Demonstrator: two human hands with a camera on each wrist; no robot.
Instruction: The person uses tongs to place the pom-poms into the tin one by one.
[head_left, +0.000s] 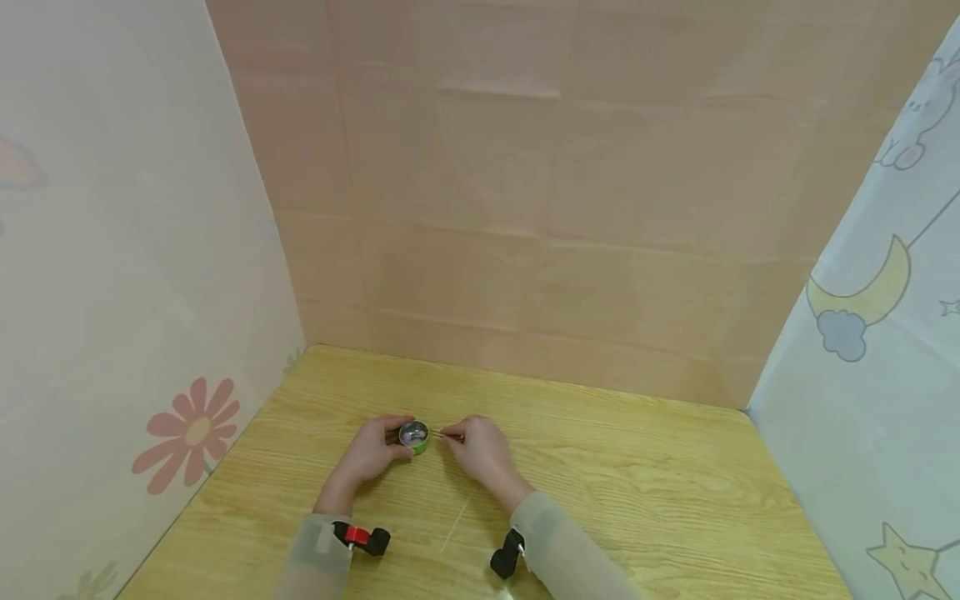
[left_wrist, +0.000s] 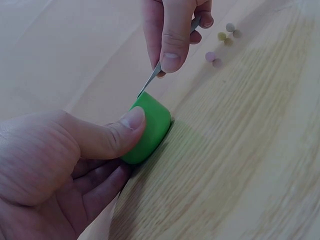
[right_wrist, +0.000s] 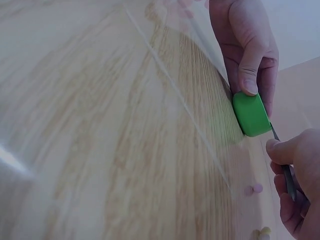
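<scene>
A small round green container (head_left: 418, 447) stands on the wooden table, shiny and silvery inside. My left hand (head_left: 369, 451) grips its side, the thumb pressed to the near wall in the left wrist view and the fingers on the far side. Slim metal tweezers (left_wrist: 150, 79) are pinched between thumb and fingers of my right hand (head_left: 482, 447), to the right of the container. Their tips reach the container's rim; the rim hides their ends in both wrist views.
Beyond the container in the left wrist view, a pink ball (left_wrist: 210, 56), a yellow ball (left_wrist: 222, 36) and a grey ball (left_wrist: 230, 27) lie on the table (head_left: 637, 500). A tan back wall (head_left: 525, 208) and patterned side panels surround the table.
</scene>
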